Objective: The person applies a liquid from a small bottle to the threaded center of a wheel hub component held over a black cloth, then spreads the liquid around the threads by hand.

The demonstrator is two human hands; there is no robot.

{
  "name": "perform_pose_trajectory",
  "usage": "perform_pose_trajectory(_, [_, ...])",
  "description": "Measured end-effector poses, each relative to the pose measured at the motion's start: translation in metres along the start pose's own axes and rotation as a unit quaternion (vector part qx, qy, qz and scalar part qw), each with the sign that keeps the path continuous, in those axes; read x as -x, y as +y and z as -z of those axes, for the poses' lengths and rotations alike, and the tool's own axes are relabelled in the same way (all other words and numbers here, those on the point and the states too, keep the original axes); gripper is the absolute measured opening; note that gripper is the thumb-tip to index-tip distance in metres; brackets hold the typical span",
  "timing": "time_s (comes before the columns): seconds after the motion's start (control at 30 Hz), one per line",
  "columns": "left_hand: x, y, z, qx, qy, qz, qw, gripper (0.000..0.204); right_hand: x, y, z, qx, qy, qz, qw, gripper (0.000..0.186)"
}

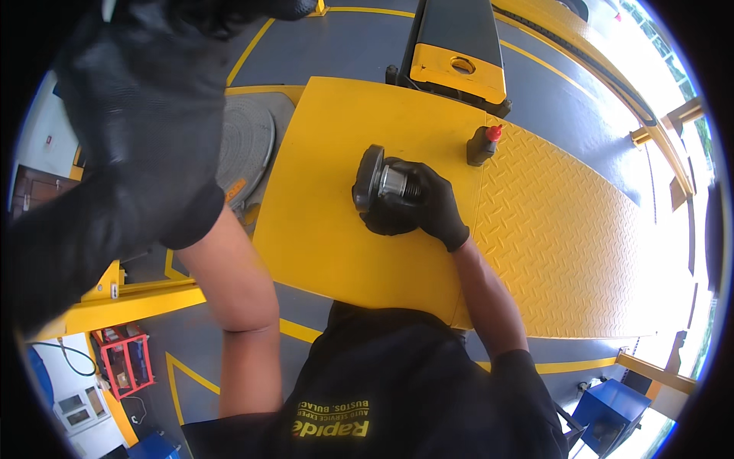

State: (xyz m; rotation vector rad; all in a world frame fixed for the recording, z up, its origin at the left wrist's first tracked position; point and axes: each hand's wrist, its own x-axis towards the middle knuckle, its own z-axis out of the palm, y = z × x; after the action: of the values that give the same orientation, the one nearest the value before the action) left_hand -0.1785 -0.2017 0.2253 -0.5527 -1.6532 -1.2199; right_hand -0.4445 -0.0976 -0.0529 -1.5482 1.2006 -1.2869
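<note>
Closest to view, a black-gloved left hand (149,115) looms at the upper left, its fingers mostly beyond the edge; I cannot tell whether its grip is spread or closed, or whether it holds anything. Below is the wearer's black shirt (428,375). At centre, the right hand (434,205), also in a black glove, has its grip wrapped around a metal part (393,182) — a silvery cylinder with a broad dark disc on its left end. The part is over the flat yellow platform (313,237); whether it touches the surface is unclear. Beyond the hand, to the right, a small dark bottle (479,148) stands upright with its red cap (495,133) on; its walls hide any contents. Past the platform's far edge is a black-and-yellow lifting unit (455,65). Off at lower left, a red open-framed rack (125,340) holds several items — too small to identify. At lower right stands a blue box (612,411), its inside hidden.
</note>
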Motion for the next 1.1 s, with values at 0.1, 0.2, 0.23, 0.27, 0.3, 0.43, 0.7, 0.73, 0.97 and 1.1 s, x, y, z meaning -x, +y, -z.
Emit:
perform_pose_trajectory(0.1, [0.063, -0.062, 0.004, -0.098, 0.107, 0.082, 0.986, 0.094, -0.004, -0.004, -0.008, -0.007, -0.006, 0.009, 1.0, 0.053])
perform_pose_trajectory(0.2, [0.139, -0.121, -0.019, -0.268, 0.152, 0.274, 0.911, 0.061, -0.003, -0.008, -0.007, 0.001, -0.012, 0.0, 1.0, 0.052])
perform_pose_trajectory(0.23, [0.159, -0.13, -0.026, -0.235, 0.148, 0.301, 0.912, 0.054, -0.005, -0.011, -0.007, -0.006, -0.016, 0.0, 1.0, 0.051])
perform_pose_trajectory(0.27, [0.176, -0.141, -0.036, -0.22, 0.15, 0.32, 0.909, 0.041, -0.006, -0.011, -0.004, -0.004, -0.011, -0.005, 1.0, 0.051])
perform_pose_trajectory(0.3, [0.194, -0.15, -0.043, -0.188, 0.17, 0.332, 0.908, 0.034, -0.006, -0.013, -0.004, 0.006, -0.016, -0.01, 1.0, 0.051])
perform_pose_trajectory(0.43, [0.222, -0.172, -0.051, -0.078, 0.274, 0.304, 0.909, 0.021, -0.007, -0.023, -0.004, 0.099, -0.019, 0.013, 0.995, 0.045])
perform_pose_trajectory(0.7, [0.238, -0.183, -0.038, -0.073, 0.272, 0.256, 0.925, 0.028, -0.012, -0.022, -0.007, 0.068, 0.011, 0.079, 0.994, 0.048])
perform_pose_trajectory(0.73, [0.239, -0.184, -0.038, -0.069, 0.275, 0.259, 0.923, 0.028, -0.008, -0.018, -0.006, -0.081, -0.014, -0.059, 0.995, 0.05])
perform_pose_trajectory(0.97, [0.245, -0.187, -0.032, -0.062, 0.277, 0.243, 0.928, 0.026, -0.018, -0.023, 0.001, 0.263, -0.016, 0.186, 0.947, 0.049])
perform_pose_trajectory(1.1, [0.246, -0.189, -0.028, 0.003, 0.327, 0.223, 0.918, 0.028, -0.013, -0.028, -0.009, 0.063, 0.047, 0.03, 0.996, 0.047])
